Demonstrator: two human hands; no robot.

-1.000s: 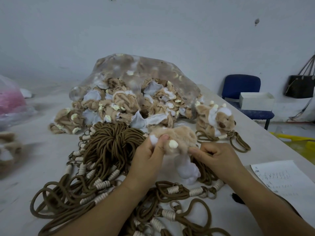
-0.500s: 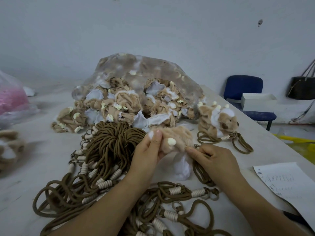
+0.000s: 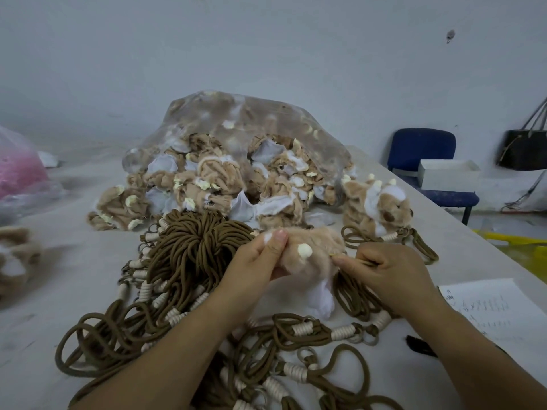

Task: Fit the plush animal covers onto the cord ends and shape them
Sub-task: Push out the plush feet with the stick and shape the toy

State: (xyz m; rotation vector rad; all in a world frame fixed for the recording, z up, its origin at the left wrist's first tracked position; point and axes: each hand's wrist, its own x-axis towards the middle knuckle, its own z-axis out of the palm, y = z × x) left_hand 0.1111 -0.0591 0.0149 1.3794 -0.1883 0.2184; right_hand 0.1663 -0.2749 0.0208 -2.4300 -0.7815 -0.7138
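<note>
Around plush cover (image 3: 310, 263): both hands (image 3: 256, 269) (image 3: 390, 272), curled

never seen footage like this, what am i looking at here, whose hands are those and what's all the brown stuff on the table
There is no machine here. The camera sits on a person's head and looks down at their own two bare hands, so every picture comes from that one spot. The left hand pinches a tan plush cover. The right hand pinches what looks like a thin stick at the cover's edge. Below them, on the table, lies a tangle of brown cords with pale wrapped bands. Behind is a clear plastic bag spilling more unfitted covers. To its right is a finished plush animal with cord loops beside it. A sheet of paper lies at the right edge.
</note>
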